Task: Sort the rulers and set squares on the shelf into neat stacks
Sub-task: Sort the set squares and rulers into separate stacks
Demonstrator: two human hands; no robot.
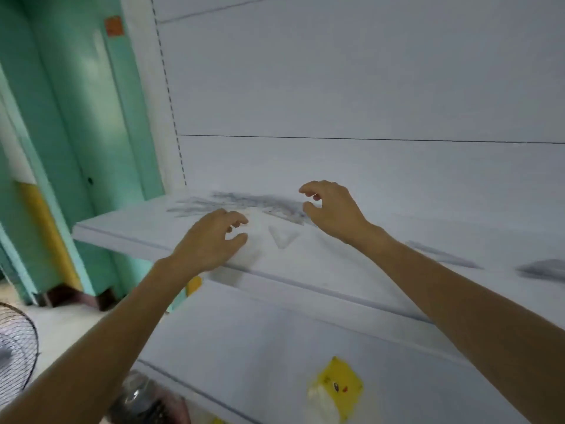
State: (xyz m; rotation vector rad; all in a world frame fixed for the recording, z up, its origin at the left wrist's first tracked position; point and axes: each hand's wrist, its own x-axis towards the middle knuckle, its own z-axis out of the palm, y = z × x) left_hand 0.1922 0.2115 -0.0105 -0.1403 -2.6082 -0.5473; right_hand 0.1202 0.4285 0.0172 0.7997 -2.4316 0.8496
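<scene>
GRIP: our left hand (211,240) and right hand (333,209) loosely curled, holding nothing we can see | THINGS: clear plastic rulers (244,203) heaped mid-frame on white shelf (128,234), clear triangular set square (282,237) between hands | RISK: see-through pieces near the lip; a careless sweep could knock them off.

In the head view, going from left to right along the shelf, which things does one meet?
left hand, clear set square, right hand, long ruler, blurred grey stack at the right edge.
</scene>
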